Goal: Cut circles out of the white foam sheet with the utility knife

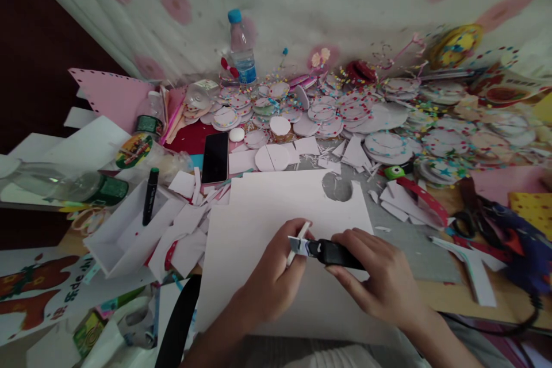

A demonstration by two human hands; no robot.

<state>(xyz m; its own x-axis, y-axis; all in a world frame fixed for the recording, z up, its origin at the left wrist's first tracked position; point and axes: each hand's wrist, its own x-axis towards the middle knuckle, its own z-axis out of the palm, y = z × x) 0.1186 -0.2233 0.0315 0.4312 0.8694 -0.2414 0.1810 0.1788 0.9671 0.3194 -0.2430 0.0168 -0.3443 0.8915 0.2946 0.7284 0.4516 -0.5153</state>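
My right hand (383, 276) is closed around the black handle of a utility knife (336, 253), its metal blade pointing left. In my left hand (273, 276), fingers curled, is a small thin white strip (304, 230) held upright on edge. The blade lies across the strip, and I cannot tell how deep it is in. Both hands are above a large white board (254, 207) that has a round cut-out near its far right corner. Under the board is a grey mat (414, 247).
Stacks of decorated white discs (323, 112) line the back, beside a water bottle (242, 52). Left are a phone (215, 156), an open white box (125, 236), a black marker (150, 195) and paper scraps. Scissors (468, 218) and a dark blue corded tool (524, 247) lie right.
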